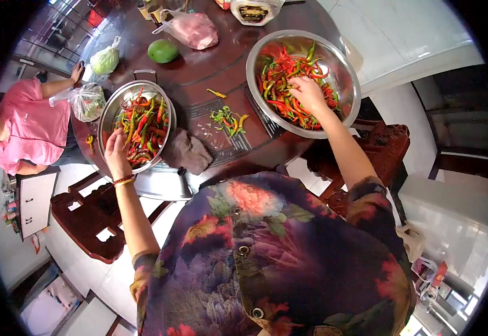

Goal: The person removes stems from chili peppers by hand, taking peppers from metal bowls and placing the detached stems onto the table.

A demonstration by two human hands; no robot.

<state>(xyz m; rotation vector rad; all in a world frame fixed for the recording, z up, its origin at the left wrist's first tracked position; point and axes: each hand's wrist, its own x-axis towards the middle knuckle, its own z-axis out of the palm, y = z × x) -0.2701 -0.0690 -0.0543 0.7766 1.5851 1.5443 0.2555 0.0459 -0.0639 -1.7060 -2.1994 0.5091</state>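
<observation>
Two metal vessels of red and green chilies stand on the dark round table. At the left edge of the smaller pan (169, 106), my left hand (116, 152) rests over its chilies (143, 126), fingers bent; what they hold, if anything, is too small to tell. My right hand (308, 94) reaches into the large steel bowl (351, 84), its fingers bent together at the chilies (280, 84); their tips are partly lost among the peppers. Between the vessels lie a small pile of green stems and yellowish chilies (230, 120) and a single yellow chili (216, 93).
A brown cloth (188, 152) lies beside the pan. Farther back are a green mango (163, 51), a pink bag (193, 29), a clear bag (87, 102), a bagged green vegetable (105, 59) and a white container (255, 11). A person in pink (34, 126) sits at the left.
</observation>
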